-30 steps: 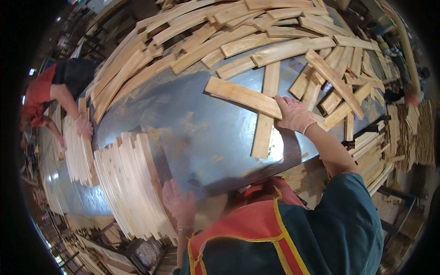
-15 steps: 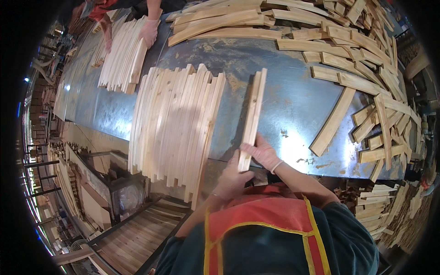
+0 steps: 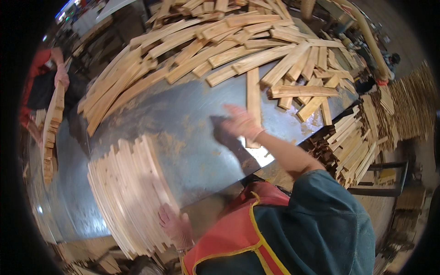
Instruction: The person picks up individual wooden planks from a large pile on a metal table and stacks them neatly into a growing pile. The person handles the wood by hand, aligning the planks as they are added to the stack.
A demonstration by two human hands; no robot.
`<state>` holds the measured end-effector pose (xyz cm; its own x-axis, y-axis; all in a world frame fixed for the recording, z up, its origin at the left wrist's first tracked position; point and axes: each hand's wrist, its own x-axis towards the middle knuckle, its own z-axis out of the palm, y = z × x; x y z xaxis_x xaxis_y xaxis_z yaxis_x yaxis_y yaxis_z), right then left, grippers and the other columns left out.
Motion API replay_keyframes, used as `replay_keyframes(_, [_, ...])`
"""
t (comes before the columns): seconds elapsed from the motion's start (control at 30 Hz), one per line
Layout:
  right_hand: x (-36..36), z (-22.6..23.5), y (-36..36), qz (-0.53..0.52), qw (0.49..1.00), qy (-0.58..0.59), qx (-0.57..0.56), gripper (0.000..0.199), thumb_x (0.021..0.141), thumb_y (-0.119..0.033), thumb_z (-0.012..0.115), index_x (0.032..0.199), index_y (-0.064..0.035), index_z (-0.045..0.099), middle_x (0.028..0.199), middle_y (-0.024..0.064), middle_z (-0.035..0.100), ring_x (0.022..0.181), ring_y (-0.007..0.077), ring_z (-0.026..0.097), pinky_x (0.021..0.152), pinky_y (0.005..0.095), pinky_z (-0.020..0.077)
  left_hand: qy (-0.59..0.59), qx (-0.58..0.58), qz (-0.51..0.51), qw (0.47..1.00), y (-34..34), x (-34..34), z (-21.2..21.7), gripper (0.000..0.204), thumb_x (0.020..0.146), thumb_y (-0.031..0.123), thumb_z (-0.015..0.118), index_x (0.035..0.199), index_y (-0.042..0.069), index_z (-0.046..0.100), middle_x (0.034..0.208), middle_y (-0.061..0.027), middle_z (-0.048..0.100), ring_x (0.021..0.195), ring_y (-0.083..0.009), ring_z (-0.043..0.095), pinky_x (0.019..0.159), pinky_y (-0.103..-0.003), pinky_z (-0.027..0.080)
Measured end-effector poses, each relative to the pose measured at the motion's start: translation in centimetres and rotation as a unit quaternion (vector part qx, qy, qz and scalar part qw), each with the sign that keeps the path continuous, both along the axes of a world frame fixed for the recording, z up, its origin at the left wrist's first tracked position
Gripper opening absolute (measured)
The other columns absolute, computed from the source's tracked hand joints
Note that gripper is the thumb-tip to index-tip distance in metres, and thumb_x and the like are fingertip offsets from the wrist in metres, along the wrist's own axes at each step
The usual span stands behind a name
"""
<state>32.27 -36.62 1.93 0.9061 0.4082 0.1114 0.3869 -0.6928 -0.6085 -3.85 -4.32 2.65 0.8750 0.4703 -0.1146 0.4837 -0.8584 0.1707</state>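
A row of pale wooden strips [image 3: 130,192] stands side by side at the near left of the metal table. Against its right edge, near the close end, my left hand [image 3: 174,223] rests with fingers spread. My right hand [image 3: 240,123] is over the table with fingers stretched out, holding nothing, and looks slightly blurred. Just beside it lies a single wooden board [image 3: 253,94], which runs from the heap toward me. Beyond is a wide heap of loose wooden boards [image 3: 220,57].
At the far left a co-worker in red [image 3: 36,73] holds a bundle of strips [image 3: 52,133]. The metal table [image 3: 192,151] has sawdust on it. More stacked wood [image 3: 353,146] stands past its right edge, near a dark metal frame [image 3: 382,178].
My view has turned to the right. My hands have parted and released the strip they held; the right reaches toward the heap, the left is at the row. The co-worker's bundle is now tilted on edge.
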Motion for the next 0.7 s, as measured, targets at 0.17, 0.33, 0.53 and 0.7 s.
replay_keyframes(0.17, [6.8,-0.3,-24.3,-0.273,0.893,-0.027,-0.358,0.068,0.097,-0.028,0.073,0.16,-0.0116,0.055,0.161,0.0166,0.059,0.151,0.0353,0.054,0.124,0.0481,0.0408,-0.013,-0.02,-0.116,0.993,-3.9,6.7,-0.2,0.099,0.08,0.031,0.089,0.166,0.006,0.046,0.164,-0.0211,0.052,0.151,-0.0442,0.048,0.125,-0.058,0.04])
replay_keyframes(0.33, [10.4,1.7,-29.3,-0.163,0.87,-0.007,-0.466,0.048,0.099,-0.03,0.073,0.144,-0.0154,0.067,0.141,0.0131,0.071,0.136,0.032,0.063,0.113,0.0454,0.0465,-0.119,-0.052,-0.265,0.955,-11.1,16.9,-0.3,0.093,0.082,0.034,0.087,0.162,0.006,0.048,0.158,-0.0218,0.055,0.146,-0.046,0.052,0.12,-0.06,0.044])
replay_keyframes(0.53, [7.0,7.7,-18.6,0.183,0.962,-0.032,-0.202,0.049,0.086,-0.045,0.084,0.124,-0.0169,0.073,0.109,0.0116,0.077,0.108,0.0318,0.075,0.101,0.0499,0.0576,-0.131,-0.086,-0.392,0.907,-20.0,26.0,3.1,0.086,0.084,0.038,0.085,0.158,0.007,0.054,0.154,-0.0192,0.058,0.14,-0.0459,0.055,0.118,-0.062,0.043])
replay_keyframes(0.7, [12.5,1.2,-16.6,-0.255,0.962,0.055,0.076,0.077,0.088,-0.04,0.084,0.149,0.0021,0.06,0.122,0.0293,0.074,0.112,0.0372,0.073,0.097,0.047,0.0577,-0.049,-0.05,-0.389,0.918,-22.9,25.4,-1.3,0.073,0.084,0.041,0.083,0.146,0.01,0.063,0.136,-0.0113,0.067,0.124,-0.0357,0.063,0.105,-0.053,0.05])
